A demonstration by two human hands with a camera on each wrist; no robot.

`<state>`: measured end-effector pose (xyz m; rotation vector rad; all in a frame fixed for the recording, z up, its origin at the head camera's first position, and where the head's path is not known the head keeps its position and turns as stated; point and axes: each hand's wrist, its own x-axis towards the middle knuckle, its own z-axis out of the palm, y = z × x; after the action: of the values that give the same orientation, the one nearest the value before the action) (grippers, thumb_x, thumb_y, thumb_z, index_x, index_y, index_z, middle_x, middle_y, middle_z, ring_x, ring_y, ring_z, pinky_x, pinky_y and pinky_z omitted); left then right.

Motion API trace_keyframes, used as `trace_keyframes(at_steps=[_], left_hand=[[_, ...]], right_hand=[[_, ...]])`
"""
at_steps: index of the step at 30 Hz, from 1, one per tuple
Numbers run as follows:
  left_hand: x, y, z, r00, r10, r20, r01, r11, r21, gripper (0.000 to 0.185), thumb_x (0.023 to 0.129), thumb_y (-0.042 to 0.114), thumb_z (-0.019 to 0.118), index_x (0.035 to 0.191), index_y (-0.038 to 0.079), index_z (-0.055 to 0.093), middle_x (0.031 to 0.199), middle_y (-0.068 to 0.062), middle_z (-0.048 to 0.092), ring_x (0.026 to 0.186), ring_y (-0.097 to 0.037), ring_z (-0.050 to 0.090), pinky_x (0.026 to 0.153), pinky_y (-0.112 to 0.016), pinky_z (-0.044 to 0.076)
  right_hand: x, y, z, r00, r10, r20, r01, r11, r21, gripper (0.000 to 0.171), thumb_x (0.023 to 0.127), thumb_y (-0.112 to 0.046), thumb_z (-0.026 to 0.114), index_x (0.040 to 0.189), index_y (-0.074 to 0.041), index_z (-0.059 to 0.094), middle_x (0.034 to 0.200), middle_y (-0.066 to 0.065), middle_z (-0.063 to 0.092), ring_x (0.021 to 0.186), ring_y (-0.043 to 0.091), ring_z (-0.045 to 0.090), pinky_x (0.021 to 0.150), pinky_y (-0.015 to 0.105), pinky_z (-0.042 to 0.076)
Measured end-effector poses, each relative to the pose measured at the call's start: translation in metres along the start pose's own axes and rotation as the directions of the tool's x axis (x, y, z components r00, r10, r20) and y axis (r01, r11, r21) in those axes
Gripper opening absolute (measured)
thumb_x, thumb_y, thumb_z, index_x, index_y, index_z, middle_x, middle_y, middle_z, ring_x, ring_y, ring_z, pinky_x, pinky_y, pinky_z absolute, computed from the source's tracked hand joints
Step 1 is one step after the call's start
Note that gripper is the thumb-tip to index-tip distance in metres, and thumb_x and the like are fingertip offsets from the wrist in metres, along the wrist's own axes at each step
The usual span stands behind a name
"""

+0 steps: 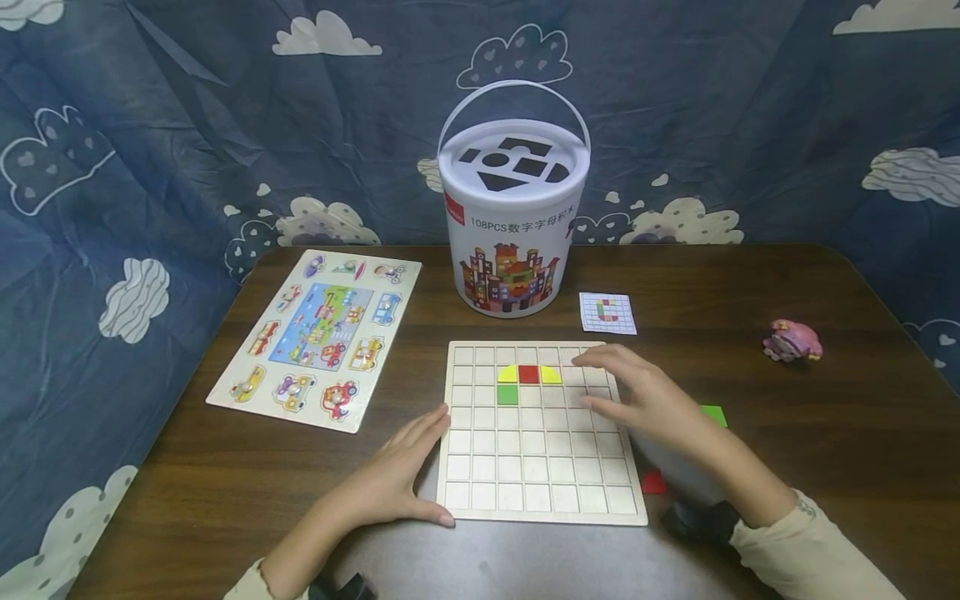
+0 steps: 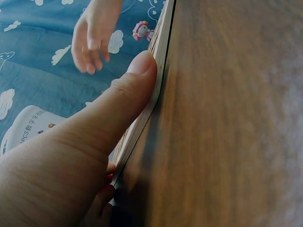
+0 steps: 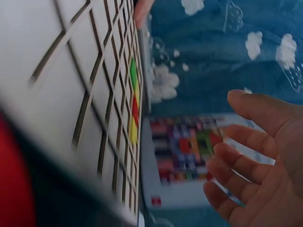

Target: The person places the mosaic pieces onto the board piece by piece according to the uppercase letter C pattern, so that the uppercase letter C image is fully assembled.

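Observation:
A square wooden grid board (image 1: 536, 467) lies on the table. Near its far side sit a red square (image 1: 528, 375) between two yellow quarter-round pieces (image 1: 551, 375), with a green square (image 1: 507, 395) below the left one. My left hand (image 1: 397, 471) rests against the board's left edge, fingers extended, its thumb (image 2: 135, 78) near the front left corner. Over the board's right side hovers my right hand (image 1: 652, 400), fingers loosely bent and apart. Nothing shows between those fingers in the right wrist view. Beyond the board lies a small card (image 1: 607, 313) with a coloured grid pattern.
A white lidded bucket (image 1: 510, 217) stands behind the board. To the left lies a vehicle picture puzzle (image 1: 315, 342). A pink toy figure (image 1: 792, 342) is at the right. Beside the board are a green piece (image 1: 715, 414), partly behind my right arm, and a red piece (image 1: 654, 482).

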<state>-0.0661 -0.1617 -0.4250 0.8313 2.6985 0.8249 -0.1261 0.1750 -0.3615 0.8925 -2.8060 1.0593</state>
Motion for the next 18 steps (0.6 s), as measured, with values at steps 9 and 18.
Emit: trace_keyframes(at_steps=[9, 18], left_hand=[[0.000, -0.001, 0.000, 1.000, -0.005, -0.001, 0.005, 1.000, -0.012, 0.120, 0.054, 0.067, 0.069, 0.145, 0.011, 0.015, 0.150, 0.000, 0.008, 0.134, -0.019, 0.010, 0.103, -0.048, 0.016], [0.001, -0.002, 0.001, 1.000, 0.001, 0.000, -0.001, 1.000, 0.001, 0.120, 0.054, 0.069, 0.067, 0.145, 0.010, 0.015, 0.150, -0.001, 0.008, 0.134, -0.018, 0.009, 0.104, -0.046, 0.015]], right_hand=[[-0.045, 0.030, -0.025, 0.991, 0.101, -0.084, -0.105, 0.993, -0.053, 0.048, 0.077, -0.021, 0.072, 0.119, -0.007, 0.055, 0.117, 0.008, 0.051, 0.109, 0.028, 0.045, 0.082, 0.052, 0.040], [-0.081, 0.063, -0.037, 0.969, 0.245, -0.032, -0.246, 0.966, -0.073, 0.052, 0.078, -0.027, 0.070, 0.122, -0.007, 0.051, 0.120, 0.018, 0.046, 0.109, 0.039, 0.040, 0.081, 0.061, 0.033]])
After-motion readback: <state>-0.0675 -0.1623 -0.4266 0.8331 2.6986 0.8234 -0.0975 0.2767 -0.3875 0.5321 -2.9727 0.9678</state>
